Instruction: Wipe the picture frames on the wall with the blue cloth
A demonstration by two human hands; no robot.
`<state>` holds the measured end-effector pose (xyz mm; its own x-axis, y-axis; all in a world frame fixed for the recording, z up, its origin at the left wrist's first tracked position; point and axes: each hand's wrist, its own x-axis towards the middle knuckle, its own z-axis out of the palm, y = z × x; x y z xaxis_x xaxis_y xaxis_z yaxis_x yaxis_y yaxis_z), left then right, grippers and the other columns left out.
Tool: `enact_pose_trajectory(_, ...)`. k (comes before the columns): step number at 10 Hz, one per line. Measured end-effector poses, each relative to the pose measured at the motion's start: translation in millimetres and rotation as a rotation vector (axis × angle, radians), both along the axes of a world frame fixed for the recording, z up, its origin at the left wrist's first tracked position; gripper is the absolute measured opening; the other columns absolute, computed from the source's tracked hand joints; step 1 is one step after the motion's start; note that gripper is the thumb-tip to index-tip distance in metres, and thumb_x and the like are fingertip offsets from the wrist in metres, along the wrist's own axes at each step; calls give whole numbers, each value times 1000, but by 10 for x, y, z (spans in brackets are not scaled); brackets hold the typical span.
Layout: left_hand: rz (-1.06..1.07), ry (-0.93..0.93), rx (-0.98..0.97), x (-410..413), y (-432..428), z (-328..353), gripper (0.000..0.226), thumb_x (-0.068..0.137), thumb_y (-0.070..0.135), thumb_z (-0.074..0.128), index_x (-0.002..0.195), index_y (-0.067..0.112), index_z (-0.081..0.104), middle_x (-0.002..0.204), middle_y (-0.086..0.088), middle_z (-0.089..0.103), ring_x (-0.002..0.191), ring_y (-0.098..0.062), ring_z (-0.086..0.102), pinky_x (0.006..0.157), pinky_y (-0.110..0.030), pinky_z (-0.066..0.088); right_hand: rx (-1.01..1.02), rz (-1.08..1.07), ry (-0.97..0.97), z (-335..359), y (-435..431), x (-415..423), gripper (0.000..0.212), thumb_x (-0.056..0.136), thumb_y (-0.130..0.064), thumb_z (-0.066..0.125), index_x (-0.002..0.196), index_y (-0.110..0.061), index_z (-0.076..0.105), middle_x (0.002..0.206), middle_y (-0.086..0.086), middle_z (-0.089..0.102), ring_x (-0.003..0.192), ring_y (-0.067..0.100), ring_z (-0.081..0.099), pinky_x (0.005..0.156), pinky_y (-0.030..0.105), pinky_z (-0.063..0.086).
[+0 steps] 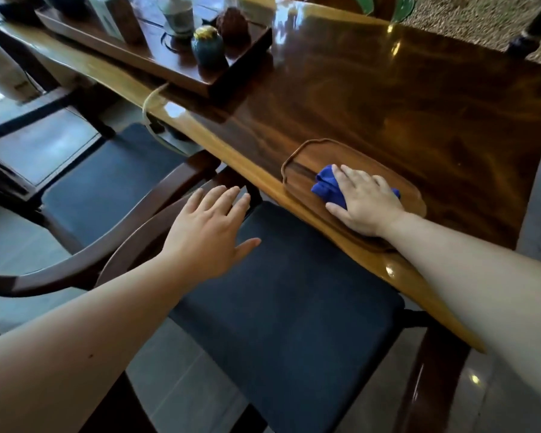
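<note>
Fingers point(347, 176) draped over blue cloth point(327, 187)

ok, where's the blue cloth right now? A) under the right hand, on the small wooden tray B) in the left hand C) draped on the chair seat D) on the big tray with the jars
A: the right hand presses down on the blue cloth, which lies on the small wooden tray at the table's near edge; the left hand is open and empty over the chair.
</note>
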<state>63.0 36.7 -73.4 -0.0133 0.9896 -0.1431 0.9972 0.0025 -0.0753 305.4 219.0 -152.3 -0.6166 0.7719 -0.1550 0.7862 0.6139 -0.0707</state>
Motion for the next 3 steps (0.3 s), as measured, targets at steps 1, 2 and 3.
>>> enact_pose_trajectory(1, 14, -4, -6, -73, -1, 65, 84, 86, 70, 26, 152, 19, 12, 161, -5, 18, 148, -25, 10, 121, -46, 8, -59, -4, -77, 37, 16, -14, 81, 88, -67, 23, 149, -21, -4, 159, 9, 7, 144, 25, 8, 115, 51, 8)
enact_pose_trajectory(2, 26, 18, 17, -157, -34, 231, 83, 87, 70, 28, 153, 21, 13, 162, -4, 16, 149, -25, 9, 121, -45, 6, -60, 12, -101, 223, -43, -66, 82, 87, -68, 24, 149, -24, -7, 159, 10, 2, 144, 26, 2, 115, 51, 6)
enact_pose_trajectory(3, 31, 53, 52, -291, -166, 444, 83, 87, 70, 27, 152, 20, 16, 161, -6, 20, 148, -26, 12, 121, -47, 8, 20, 123, -59, 478, -201, -245, 78, 88, -65, 27, 149, -26, -2, 159, 9, 4, 144, 25, 5, 115, 49, 8)
